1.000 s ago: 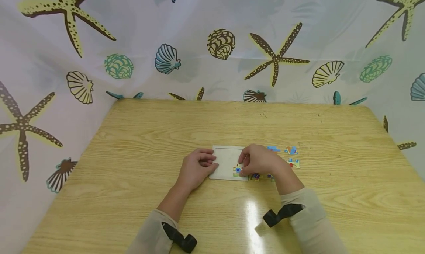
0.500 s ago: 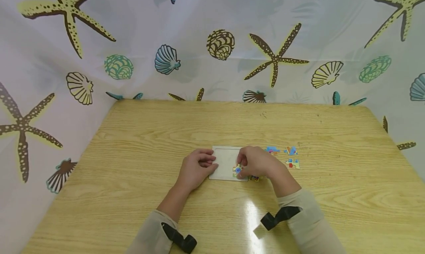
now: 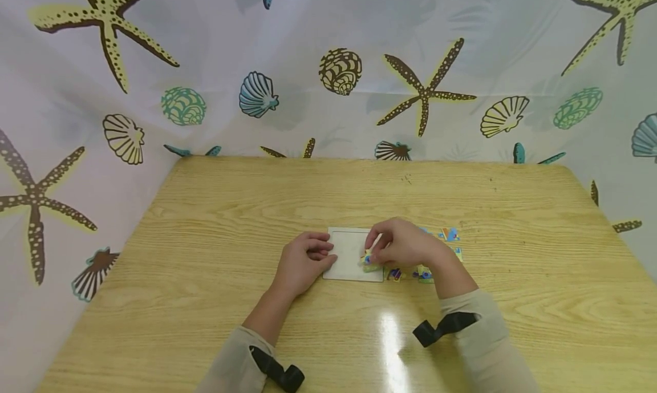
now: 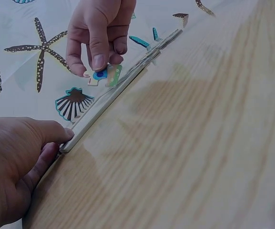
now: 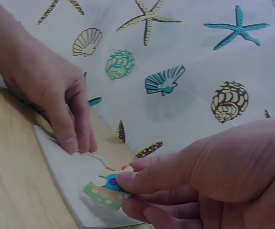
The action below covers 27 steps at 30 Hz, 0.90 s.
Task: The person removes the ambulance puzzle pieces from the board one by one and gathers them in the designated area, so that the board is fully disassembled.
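Observation:
A white puzzle tray (image 3: 346, 256) with a shallow rim lies on the table in the head view. My left hand (image 3: 303, 262) holds its left edge, thumb near the front corner. Over the tray's right part, my right hand (image 3: 402, 243) pinches a jigsaw piece (image 3: 368, 260) between thumb and fingers. That jigsaw piece (image 5: 105, 188) shows a blue disc and a green strip in the right wrist view, tilted above the tray. From the left wrist view, the piece (image 4: 104, 75) appears raised over the tray's rim (image 4: 99, 112). Part of it is hidden by the fingers.
Several loose jigsaw pieces (image 3: 424, 273) lie right of the tray, some partly behind my right hand. Another piece (image 3: 449, 234) is farther back. The wooden table (image 3: 231, 199) ends at a white curtain (image 3: 297, 33) printed with shells and starfish.
My right hand first pressed the piece near the tray's front right corner, then lifted and tilted it, drawing slightly back and right. The left hand has stayed on the tray's edge.

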Each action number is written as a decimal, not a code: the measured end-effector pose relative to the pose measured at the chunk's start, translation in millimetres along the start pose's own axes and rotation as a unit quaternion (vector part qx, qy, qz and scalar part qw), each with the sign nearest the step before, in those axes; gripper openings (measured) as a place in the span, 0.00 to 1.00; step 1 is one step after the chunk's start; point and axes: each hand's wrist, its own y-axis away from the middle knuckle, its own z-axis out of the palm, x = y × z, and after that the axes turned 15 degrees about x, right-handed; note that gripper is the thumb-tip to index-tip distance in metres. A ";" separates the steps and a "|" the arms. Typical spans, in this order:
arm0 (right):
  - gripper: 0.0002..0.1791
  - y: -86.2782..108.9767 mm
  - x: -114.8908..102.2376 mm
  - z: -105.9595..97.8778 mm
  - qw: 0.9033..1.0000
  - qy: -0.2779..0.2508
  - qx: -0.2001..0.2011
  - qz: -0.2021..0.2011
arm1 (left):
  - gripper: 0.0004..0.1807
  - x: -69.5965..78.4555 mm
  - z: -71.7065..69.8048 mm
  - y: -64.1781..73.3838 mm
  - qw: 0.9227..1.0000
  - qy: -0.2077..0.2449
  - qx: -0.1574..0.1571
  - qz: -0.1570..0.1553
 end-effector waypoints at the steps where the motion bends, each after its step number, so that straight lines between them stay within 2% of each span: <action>1: 0.05 0.5 1.2 -2.8 1.000 -0.004 -0.002 -0.004 | 0.10 -0.1 0.0 0.0 1.000 0.000 -0.001 0.001; 5: 0.05 2.5 6.2 -13.2 0.999 0.008 -0.006 -0.032 | 0.10 -0.4 0.2 0.1 1.000 -0.001 -0.002 0.000; 11: 0.07 8.1 12.0 -27.0 0.999 -0.006 -0.031 -0.026 | 0.10 -1.2 0.1 0.5 1.000 0.000 -0.004 -0.001; 16: 0.08 11.8 16.2 -36.6 0.999 -0.001 -0.028 -0.029 | 0.11 -2.1 0.2 0.9 1.000 0.001 -0.003 -0.001; 22: 0.05 15.2 23.1 -45.7 0.999 0.017 -0.034 -0.014 | 0.11 -2.1 0.4 0.9 1.000 -0.003 -0.005 -0.002; 27: 0.05 20.3 27.1 -54.6 0.998 0.033 -0.044 0.015 | 0.11 -0.4 0.6 0.4 1.000 -0.008 -0.005 0.000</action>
